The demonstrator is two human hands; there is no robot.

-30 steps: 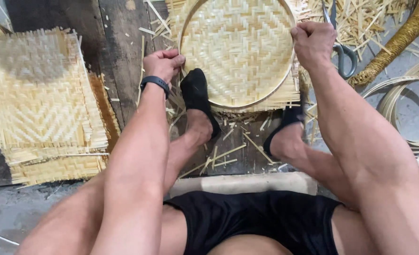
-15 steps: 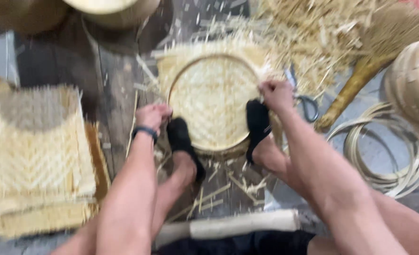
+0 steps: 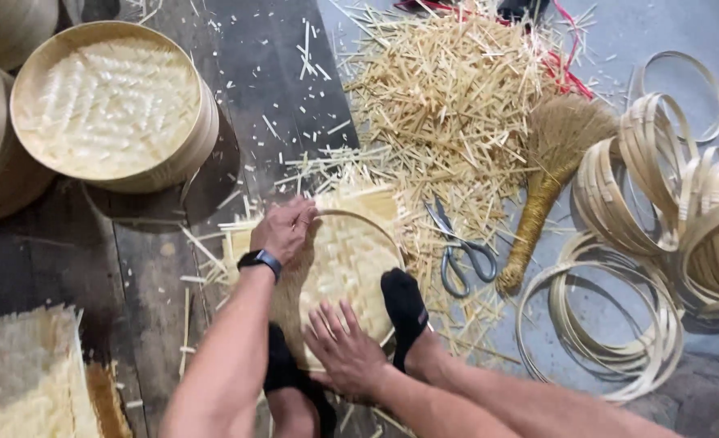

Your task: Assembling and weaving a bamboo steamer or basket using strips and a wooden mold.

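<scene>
Right hand: the right hand (image 3: 345, 350) lies nearest, open and flat, fingers spread, palm pressing down on the near part of the woven bamboo mat (image 3: 351, 264); it grips nothing. 0.5 s ago it was closed on the rim at the right side.
Woven mat and hoop: the mat lies on the floor under that palm, with a round bamboo hoop (image 3: 389, 243) set on it; loose strip ends stick out past the hoop on the far and left sides.
Feet: 2 feet in black socks flank the right hand, 1 just right of it (image 3: 405, 307) on the hoop's edge, 1 just left of it (image 3: 281, 369).
Left hand: the left hand (image 3: 285, 229), a black wristband (image 3: 261, 261) behind it, sits beyond the right, fingers curled over the hoop's far-left rim, pinching rim and weave together. It held the near-left rim before, so the grip has travelled round.
Meaning: judged from this, the work has passed from pulling at both sides to pinning the middle while 1 edge is seated.
Right of the hands: scissors (image 3: 457, 251), then a straw hand broom (image 3: 550, 174), then spare bamboo rings (image 3: 619, 324).
Far: a heap of bamboo offcuts (image 3: 449, 105); far left, a finished round basket (image 3: 112, 105).
</scene>
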